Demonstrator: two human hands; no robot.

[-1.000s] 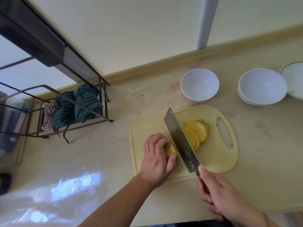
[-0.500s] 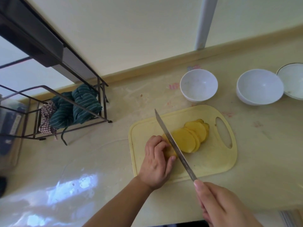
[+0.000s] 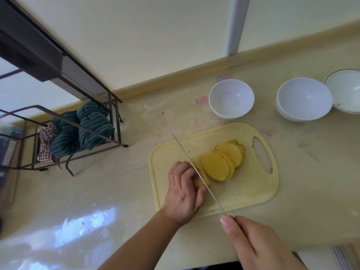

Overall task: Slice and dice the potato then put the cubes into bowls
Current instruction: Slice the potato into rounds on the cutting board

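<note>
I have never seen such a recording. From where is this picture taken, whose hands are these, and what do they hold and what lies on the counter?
There is no machine here. A person wears a camera on the head, so the head view looks down at that person's own two hands. The left hand holds the uncut end of a potato on a yellow cutting board. The right hand grips a knife, its blade seen edge-on against the potato. Cut slices lie overlapped on the board. Behind it stand two white bowls and a white dish at the picture's edge. On the left, a wire rack holds a green striped cloth.
</note>
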